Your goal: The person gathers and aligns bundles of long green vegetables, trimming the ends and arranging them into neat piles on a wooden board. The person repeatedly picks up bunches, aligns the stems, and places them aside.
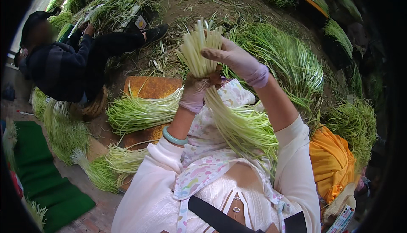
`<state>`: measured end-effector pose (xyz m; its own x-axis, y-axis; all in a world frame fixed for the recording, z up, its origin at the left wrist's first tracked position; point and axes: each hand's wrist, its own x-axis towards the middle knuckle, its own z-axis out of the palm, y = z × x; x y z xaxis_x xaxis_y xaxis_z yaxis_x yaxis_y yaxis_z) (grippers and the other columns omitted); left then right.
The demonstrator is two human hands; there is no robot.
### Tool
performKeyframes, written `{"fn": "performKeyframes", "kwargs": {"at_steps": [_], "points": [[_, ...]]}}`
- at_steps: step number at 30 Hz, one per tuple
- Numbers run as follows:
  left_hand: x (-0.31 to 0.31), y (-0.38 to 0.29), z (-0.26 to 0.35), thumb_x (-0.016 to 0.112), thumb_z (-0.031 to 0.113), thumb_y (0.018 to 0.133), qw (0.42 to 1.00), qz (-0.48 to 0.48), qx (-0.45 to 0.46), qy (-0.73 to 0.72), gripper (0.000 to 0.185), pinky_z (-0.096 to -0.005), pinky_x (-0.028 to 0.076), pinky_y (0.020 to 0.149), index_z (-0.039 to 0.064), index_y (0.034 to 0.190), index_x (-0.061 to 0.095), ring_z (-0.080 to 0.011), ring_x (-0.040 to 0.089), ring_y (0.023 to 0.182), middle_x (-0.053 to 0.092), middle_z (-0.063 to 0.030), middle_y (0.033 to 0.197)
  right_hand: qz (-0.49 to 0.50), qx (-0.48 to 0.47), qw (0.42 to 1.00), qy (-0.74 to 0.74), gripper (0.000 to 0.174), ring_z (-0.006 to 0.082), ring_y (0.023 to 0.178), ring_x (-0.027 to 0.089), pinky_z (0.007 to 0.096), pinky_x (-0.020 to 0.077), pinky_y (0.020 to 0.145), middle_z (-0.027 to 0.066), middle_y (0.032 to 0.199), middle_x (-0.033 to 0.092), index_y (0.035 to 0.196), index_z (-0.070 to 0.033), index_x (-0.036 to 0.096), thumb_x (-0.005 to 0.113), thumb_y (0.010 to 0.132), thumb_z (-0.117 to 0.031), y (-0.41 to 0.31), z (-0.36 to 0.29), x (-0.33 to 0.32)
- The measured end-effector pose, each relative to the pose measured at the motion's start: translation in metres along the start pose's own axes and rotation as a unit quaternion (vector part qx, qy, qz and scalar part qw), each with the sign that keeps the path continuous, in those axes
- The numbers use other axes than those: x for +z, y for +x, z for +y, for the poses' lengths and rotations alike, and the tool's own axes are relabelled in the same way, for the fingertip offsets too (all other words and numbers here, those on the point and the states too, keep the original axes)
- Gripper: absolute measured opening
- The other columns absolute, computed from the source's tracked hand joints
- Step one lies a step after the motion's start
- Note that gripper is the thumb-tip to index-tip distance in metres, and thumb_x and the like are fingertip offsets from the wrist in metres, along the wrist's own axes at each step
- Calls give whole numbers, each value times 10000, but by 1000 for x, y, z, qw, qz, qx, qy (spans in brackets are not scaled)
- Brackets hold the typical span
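Note:
A thick bundle of long pale-green stalks, like garlic chives [202, 56], is raised in front of me with its cut white ends up. My left hand [194, 93], in a thin glove, is closed around the bundle below those ends. Against the right side of the stalk ends lies my gloved right hand [233, 56], its thumb in front and its fingers mostly hidden behind. The leafy length [244, 131] trails down to the right over my patterned apron [203, 131]. Left of my forearm, another bundle [143, 109] rests on a rusty board [154, 86].
Several more bundles [98, 172] lie at lower left, near a green mat [41, 169]. A seated person [63, 64] works at upper left. Loose greens [279, 54] heap on the littered ground at right, beyond an orange cloth [330, 159].

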<state>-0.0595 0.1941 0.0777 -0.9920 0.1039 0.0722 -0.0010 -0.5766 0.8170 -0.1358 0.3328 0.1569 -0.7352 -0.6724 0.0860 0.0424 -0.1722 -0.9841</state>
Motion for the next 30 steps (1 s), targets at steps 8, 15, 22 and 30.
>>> {"fn": "performKeyframes", "kwargs": {"at_steps": [8,15,22,30], "points": [[-13,2,13,770,125,776,989,-118,-64,-64,571,-345,564,759,-34,1265,522,-215,663,852,660,-131,1058,-169,174,964,105,456,120,761,641,268,506,657,72,842,678,1149,19,602,620,946,-389,3,-3,-18],[-3,3,3,744,126,804,999,-3,-16,30,431,-294,510,671,-10,1185,596,-154,621,742,657,-62,916,89,-33,978,-184,949,217,1342,427,345,354,1112,147,1486,414,1557,-52,167,751,866,-339,11,-23,-6],[-6,-4,10,751,494,809,988,-42,-63,-136,777,-412,546,894,15,1361,487,-278,672,964,663,-163,1102,43,-26,988,-146,777,130,1266,436,280,332,1094,54,1434,455,1560,-101,235,554,873,73,18,-24,5],[-12,-8,1,645,408,926,935,-86,-98,-331,685,-436,465,1054,20,1433,397,-280,585,1183,556,-166,1340,-78,-44,994,-65,730,174,1255,442,285,343,1084,104,1415,445,1556,-99,256,509,877,-11,14,-19,-18]]}}
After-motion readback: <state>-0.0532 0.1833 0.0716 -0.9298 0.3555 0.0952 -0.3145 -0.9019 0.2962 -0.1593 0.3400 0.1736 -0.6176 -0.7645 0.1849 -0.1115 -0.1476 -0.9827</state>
